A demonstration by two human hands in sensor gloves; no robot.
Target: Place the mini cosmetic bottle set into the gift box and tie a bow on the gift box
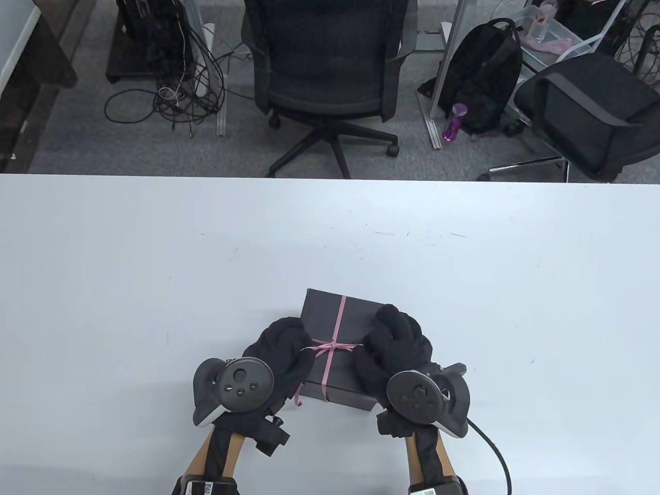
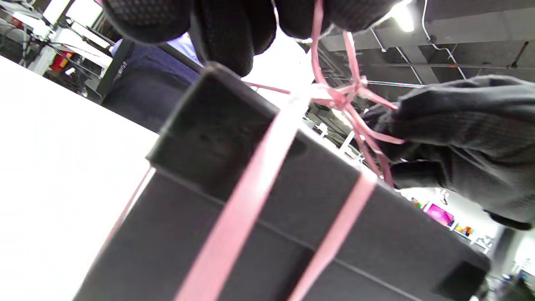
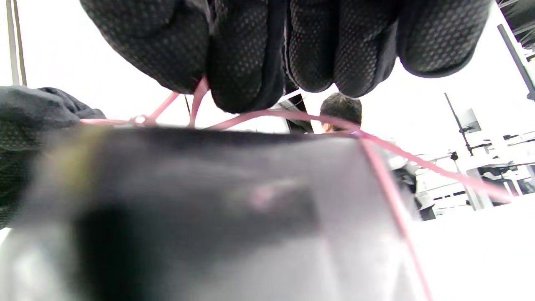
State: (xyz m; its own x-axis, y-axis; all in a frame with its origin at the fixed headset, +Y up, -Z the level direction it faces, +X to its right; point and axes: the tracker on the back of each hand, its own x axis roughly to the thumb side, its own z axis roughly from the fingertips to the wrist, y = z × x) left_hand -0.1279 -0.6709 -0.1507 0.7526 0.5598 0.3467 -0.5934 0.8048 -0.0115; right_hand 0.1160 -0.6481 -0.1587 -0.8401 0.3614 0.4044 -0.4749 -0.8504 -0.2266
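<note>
A closed dark grey gift box (image 1: 332,322) lies near the table's front edge, with a thin pink ribbon (image 1: 337,318) crossed over its lid into a knot (image 1: 332,344). My left hand (image 1: 289,345) sits at the box's left side and pinches a ribbon strand that runs out from the knot. My right hand (image 1: 392,340) rests at the right side with its fingers curled on the ribbon there. In the left wrist view the ribbon (image 2: 242,209) runs down the box wall (image 2: 209,138). In the right wrist view the fingers (image 3: 246,54) pinch pink strands above the lid (image 3: 200,188). The bottles are hidden.
The white table (image 1: 154,268) stretches wide around the box. A loose ribbon tail (image 1: 297,398) hangs by the box's front left corner. Beyond the far edge stand office chairs (image 1: 330,67), a black backpack (image 1: 479,77) and a purple bottle (image 1: 454,121) on the floor.
</note>
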